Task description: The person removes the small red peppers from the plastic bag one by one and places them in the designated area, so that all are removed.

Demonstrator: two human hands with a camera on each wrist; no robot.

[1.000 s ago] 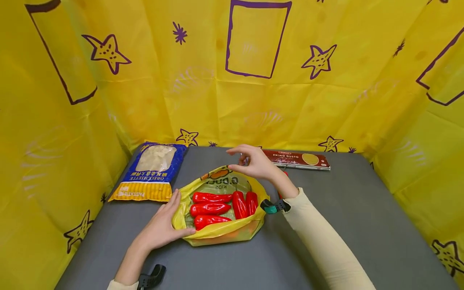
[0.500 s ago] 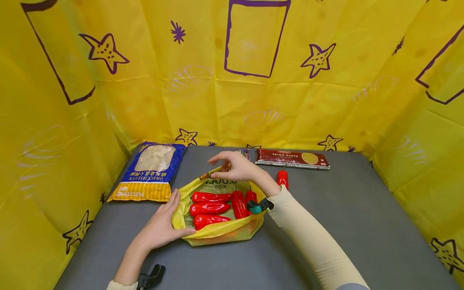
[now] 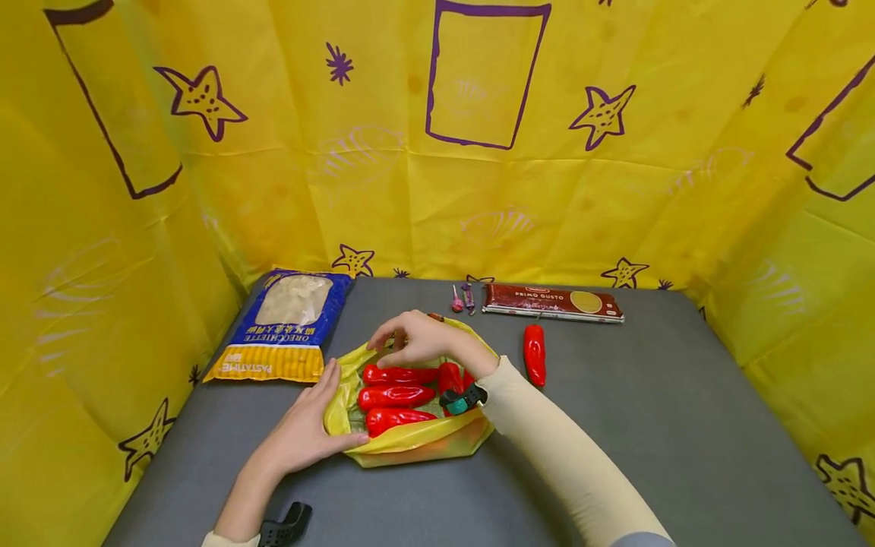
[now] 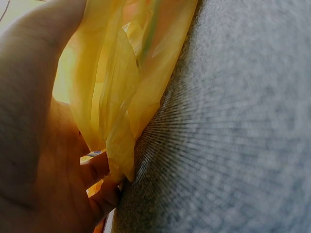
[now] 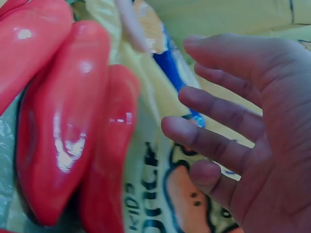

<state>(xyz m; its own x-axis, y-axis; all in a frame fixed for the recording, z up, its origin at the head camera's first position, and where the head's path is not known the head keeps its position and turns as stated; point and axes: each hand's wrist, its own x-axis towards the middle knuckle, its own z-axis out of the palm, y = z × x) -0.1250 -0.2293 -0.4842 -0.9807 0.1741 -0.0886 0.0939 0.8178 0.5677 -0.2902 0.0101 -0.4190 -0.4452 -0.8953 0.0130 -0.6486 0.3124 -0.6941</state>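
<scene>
A yellow plastic bag (image 3: 417,450) with duck print stands with its mouth wide on the grey table. Several glossy red peppers (image 3: 396,396) lie inside it. My left hand (image 3: 301,431) rests against the bag's left end, thumb along the front rim and straight fingers at the outer side. In the left wrist view the yellow plastic (image 4: 116,87) hangs beside the palm. My right hand (image 3: 424,338) is over the bag's far part, its fingers loosely bent with nothing between them. The right wrist view has the peppers (image 5: 63,121) beside that hand, apart from its fingertips. The forearm partly hides other peppers.
A blue and yellow pasta bag (image 3: 280,327) lies at the left. Toward the back right are a long brown packet (image 3: 547,301), a pink lollipop (image 3: 456,301) and a purple-wrapped sweet (image 3: 469,298). One red pepper (image 3: 535,354) lies right of the bag. Yellow cloth walls surround the table.
My right hand has moved left and nearer, from the bag's far rim to over its mouth, uncovering the sweets and the loose pepper. My left hand has stayed put.
</scene>
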